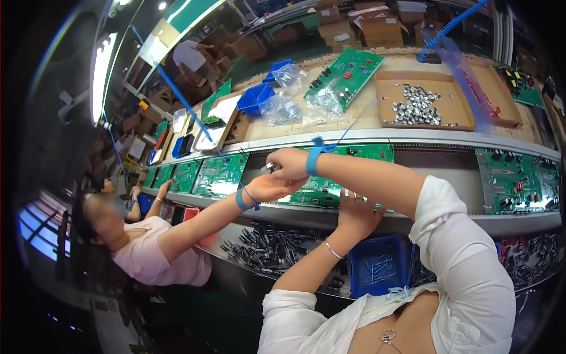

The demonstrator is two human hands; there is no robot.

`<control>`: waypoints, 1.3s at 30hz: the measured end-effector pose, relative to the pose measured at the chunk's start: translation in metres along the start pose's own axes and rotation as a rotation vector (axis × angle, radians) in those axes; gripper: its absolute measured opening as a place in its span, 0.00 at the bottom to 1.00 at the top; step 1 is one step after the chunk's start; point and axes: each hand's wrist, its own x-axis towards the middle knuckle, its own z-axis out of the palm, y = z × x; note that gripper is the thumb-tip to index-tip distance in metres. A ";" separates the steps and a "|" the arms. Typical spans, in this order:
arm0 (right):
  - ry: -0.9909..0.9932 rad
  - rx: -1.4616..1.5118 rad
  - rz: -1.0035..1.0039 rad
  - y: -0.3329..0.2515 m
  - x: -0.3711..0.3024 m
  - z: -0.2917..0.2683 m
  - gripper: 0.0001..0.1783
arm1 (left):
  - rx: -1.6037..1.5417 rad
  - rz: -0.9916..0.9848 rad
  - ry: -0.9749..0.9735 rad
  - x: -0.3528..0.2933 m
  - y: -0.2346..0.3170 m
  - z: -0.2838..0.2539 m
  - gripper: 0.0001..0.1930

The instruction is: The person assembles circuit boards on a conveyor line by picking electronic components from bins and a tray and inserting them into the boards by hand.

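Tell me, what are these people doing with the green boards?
The person's right hand pinches a small metal part just above a co-worker's open hand, over a green circuit board on the line. The left hand rests open at that board's near edge. More boards lie along the line.

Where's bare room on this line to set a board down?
The dark belt stretch between the middle circuit board and the right circuit board is bare. Left of it boards lie close together; the component trough below is full.
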 end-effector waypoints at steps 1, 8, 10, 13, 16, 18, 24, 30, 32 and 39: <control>-0.105 -0.023 -0.020 -0.001 0.002 -0.001 0.19 | 0.001 0.020 0.104 0.001 0.002 0.000 0.23; -0.245 -0.350 -0.040 -0.031 0.012 0.003 0.18 | -0.116 0.085 0.202 0.005 0.001 -0.007 0.21; -0.263 -0.375 -0.076 -0.044 0.015 0.005 0.19 | -0.179 0.089 0.271 0.002 -0.001 -0.002 0.17; -0.212 -0.413 -0.064 -0.066 0.017 0.003 0.20 | -0.082 0.166 0.485 0.001 -0.005 0.003 0.15; -0.073 -0.338 -0.071 -0.063 0.017 -0.008 0.21 | -0.252 0.153 0.310 0.002 0.002 -0.007 0.16; -0.153 -0.320 -0.081 -0.088 0.005 -0.034 0.22 | -0.211 0.113 0.235 -0.006 -0.005 -0.003 0.18; -0.065 -0.159 -0.434 -0.124 -0.107 -0.093 0.19 | -0.147 -0.014 -0.006 -0.004 0.028 -0.013 0.20; -0.861 -0.391 -0.149 -0.154 -0.268 -0.097 0.18 | -0.182 0.130 -0.247 0.044 0.090 -0.005 0.27; -0.853 -0.395 -0.125 -0.148 -0.308 -0.085 0.17 | -0.222 0.144 -0.263 0.061 0.114 0.009 0.28; -0.459 -0.614 0.184 -0.133 -0.415 -0.138 0.08 | -0.094 0.346 -0.206 0.102 0.194 0.034 0.26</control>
